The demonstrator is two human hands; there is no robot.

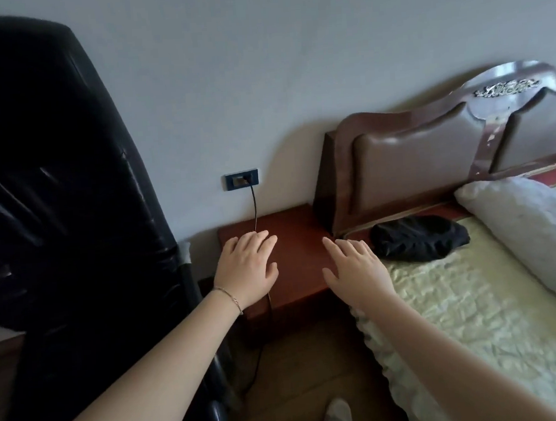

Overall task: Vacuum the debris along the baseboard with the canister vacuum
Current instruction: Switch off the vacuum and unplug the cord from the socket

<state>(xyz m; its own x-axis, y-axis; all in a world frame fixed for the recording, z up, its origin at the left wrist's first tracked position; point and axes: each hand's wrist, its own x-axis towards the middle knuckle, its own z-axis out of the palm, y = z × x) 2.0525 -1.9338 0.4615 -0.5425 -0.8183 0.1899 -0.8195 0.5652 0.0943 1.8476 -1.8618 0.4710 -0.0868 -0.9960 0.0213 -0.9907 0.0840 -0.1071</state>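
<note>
Nearest, bottom edge: a foot in a pale sock (339,411) on wooden floor (300,378). Two bare forearms reach forward from the lower corners. Left hand (248,270), palm down, fingers straight and slightly spread, holding nothing; thin bracelet (230,299) at the wrist. Right hand (355,270), same posture: palm down, fingers loosely extended, nothing in it. Both hands sit over a low red-brown bench (297,228) beside the bed, the left over its left half, the right over its right front corner; whether either touches the top, cannot tell. Black cord (254,205) hangs from a dark wall outlet (242,179), crosses the bench top, passes under the left hand, then drops down the bench front to the floor. Canister vacuum: not in this view, only the cord shows. Left of the bench, a tall black office chair (57,191) fills that side, its glossy back close to the wall. Right of the bench, a bed (471,312) with a crinkled yellow-green cover; on it, near the head end, a crumpled black cloth (418,237) and beside that a white pillow (524,221). Behind them, a dark wooden headboard (429,145) with padded brown panels, set against a plain grey wall (196,69).
</note>
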